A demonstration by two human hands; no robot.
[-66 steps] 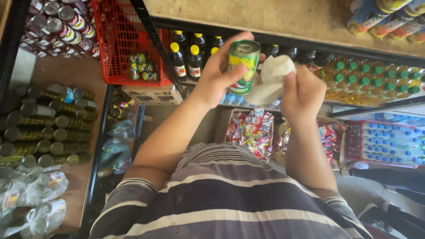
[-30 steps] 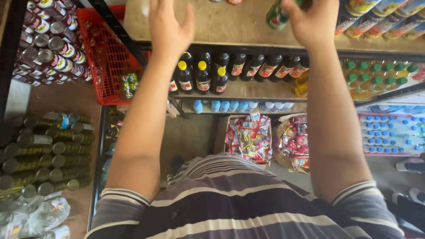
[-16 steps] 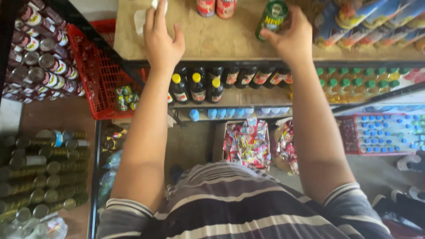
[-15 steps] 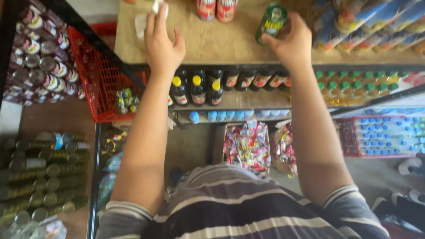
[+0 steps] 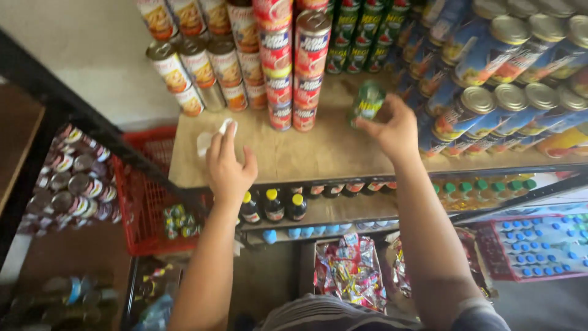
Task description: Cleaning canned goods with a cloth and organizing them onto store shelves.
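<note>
My right hand (image 5: 395, 130) grips a small green tin (image 5: 365, 102) and holds it just above the wooden shelf (image 5: 318, 150), in front of stacked green tins (image 5: 358, 37). My left hand (image 5: 228, 167) lies flat on the left part of the shelf, pressing on a white cloth (image 5: 208, 140) that sticks out under the fingers. Stacks of red tins (image 5: 294, 61) stand between the two hands at the back.
Orange-labelled tins (image 5: 190, 67) stand at the back left and blue tins (image 5: 502, 73) lie stacked on the right. Below are dark bottles with yellow caps (image 5: 272, 205), a red basket (image 5: 144, 196), green-capped bottles (image 5: 484, 190) and sweet packets (image 5: 346, 270).
My head has lifted, so the top shelf fills the view. The right hand has carried the green tin further in toward the green stack. The left hand stays on the cloth.
</note>
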